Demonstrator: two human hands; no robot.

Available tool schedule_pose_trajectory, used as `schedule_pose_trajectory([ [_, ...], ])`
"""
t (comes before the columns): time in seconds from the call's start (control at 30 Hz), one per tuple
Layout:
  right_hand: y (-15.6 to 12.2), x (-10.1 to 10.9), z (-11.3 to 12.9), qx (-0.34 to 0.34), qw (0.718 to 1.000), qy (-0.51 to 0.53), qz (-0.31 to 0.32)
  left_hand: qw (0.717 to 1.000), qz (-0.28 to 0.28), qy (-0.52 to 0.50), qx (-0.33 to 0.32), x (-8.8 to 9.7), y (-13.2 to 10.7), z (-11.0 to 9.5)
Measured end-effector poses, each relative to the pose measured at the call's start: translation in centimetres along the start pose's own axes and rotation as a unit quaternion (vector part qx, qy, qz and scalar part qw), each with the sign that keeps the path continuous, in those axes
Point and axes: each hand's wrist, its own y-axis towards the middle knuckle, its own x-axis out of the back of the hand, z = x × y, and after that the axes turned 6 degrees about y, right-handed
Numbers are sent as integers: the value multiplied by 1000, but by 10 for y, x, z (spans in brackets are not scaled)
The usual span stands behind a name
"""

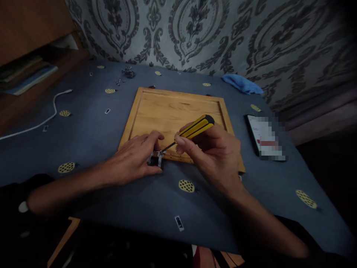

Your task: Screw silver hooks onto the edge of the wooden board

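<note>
A wooden board (170,111) with a raised rim lies flat on the table. My right hand (214,152) is closed around a screwdriver (196,128) with a yellow and black handle. Its shaft slants down to the left, and the tip meets a small metal and black fitting (160,159) at the board's near edge. Thumb and fingers of my left hand (134,156) grip this fitting from the left; part of it is hidden, and I cannot make out its exact kind. A few small dark holes show along the near rim, right of the fitting.
Loose small metal pieces (119,82) and a dark coiled bundle (128,72) lie at the back left. A white cable (54,108) runs along the left. To the right are a phone (253,137) and a blue cloth (242,83). A patterned wall (192,33) stands behind.
</note>
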Motion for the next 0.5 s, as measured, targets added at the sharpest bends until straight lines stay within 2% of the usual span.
schedule_pose_trajectory([
  [0.17,-2,-2,-5,2,1000,6,-26,1000,2,-5,-1,0,0,0],
  [0.3,-3,-1,-5,14,997,-8,-80,1000,0,-1,-6,-1,0,1],
  [0.5,-2,0,-5,29,997,-47,-57,1000,5,0,3,-1,0,2],
])
